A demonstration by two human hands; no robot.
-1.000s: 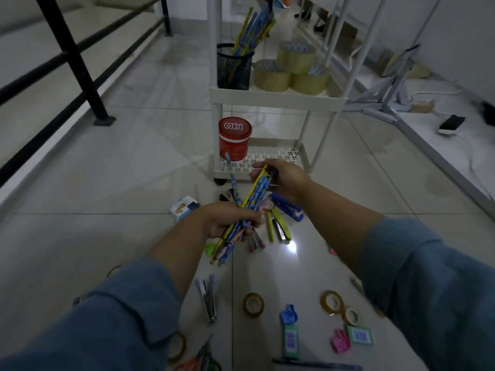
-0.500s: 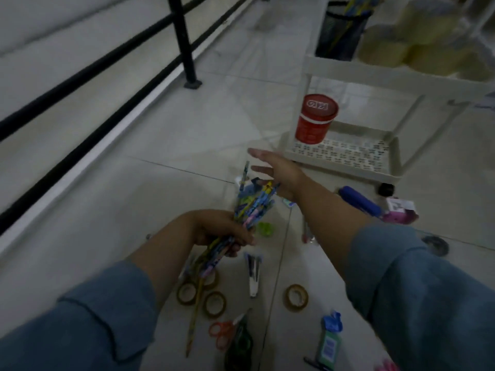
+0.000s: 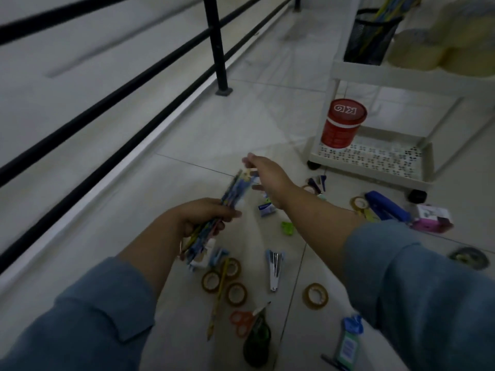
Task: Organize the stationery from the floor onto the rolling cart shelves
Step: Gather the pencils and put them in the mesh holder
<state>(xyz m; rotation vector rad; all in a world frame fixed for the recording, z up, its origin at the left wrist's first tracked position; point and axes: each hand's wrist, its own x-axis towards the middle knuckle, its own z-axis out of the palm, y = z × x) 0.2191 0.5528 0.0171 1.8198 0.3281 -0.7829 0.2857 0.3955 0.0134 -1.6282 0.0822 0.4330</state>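
Red tub (image 3: 343, 124) — white cart (image 3: 369, 171) bottom shelf

The right hand (image 3: 267, 178) has uncurled from the top of the pencil bundle (image 3: 234, 190), its fingers now straight beside it. The rolling cart (image 3: 375, 69) has shifted from top centre to the frame's upper right.

Black railing (image 3: 218, 49) (one upright post) along tiled floor (image 3: 227, 124)
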